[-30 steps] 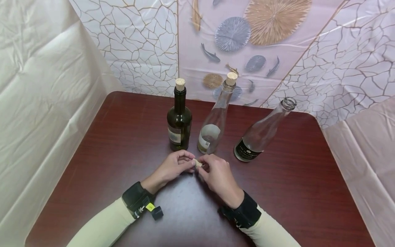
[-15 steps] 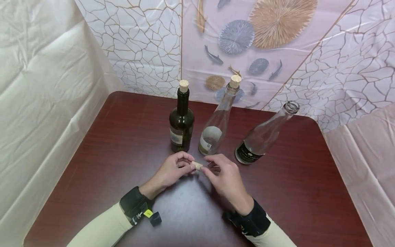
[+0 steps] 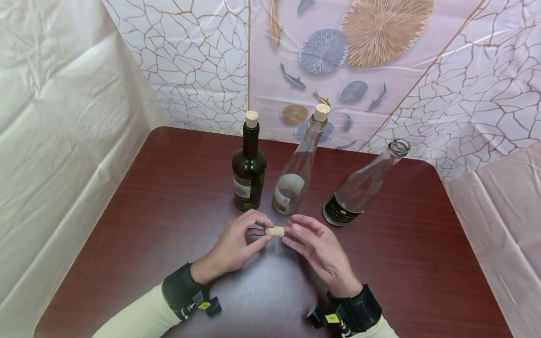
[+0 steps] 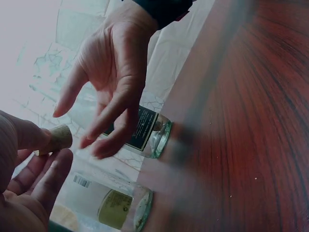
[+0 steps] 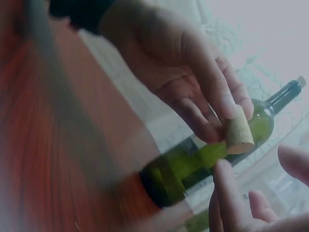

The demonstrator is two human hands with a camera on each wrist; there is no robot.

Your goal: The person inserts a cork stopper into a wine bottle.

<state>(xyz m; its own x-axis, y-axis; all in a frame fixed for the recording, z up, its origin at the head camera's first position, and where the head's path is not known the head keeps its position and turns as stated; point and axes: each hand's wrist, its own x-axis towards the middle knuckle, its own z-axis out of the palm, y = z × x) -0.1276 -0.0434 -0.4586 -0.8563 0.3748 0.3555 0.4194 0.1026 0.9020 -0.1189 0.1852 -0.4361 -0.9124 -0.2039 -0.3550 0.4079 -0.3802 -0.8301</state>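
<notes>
A small pale cork [image 3: 275,231] is pinched between the thumb and fingers of my left hand [image 3: 238,241], one end pointing toward the right hand. My right hand [image 3: 323,251] is close by with its fingers spread and relaxed, fingertips near the cork's free end. The right wrist view shows the cork [image 5: 239,135] held by the left fingertips, a dark green bottle [image 5: 203,164] behind it. In the left wrist view the right hand [image 4: 113,82] hangs loosely, apart from the cork [image 4: 59,137].
Behind the hands stand a dark green bottle [image 3: 249,164] and a clear bottle [image 3: 296,173], each with a cork in its mouth. To their right is a clear bottle with a black label [image 3: 341,210], its mouth uncorked. The reddish-brown table [image 3: 169,188] meets patterned cloth at the back.
Both hands held the cork close together; now the right hand has let go, turned palm inward and moved slightly right. The left hand keeps the cork, which lies more level.
</notes>
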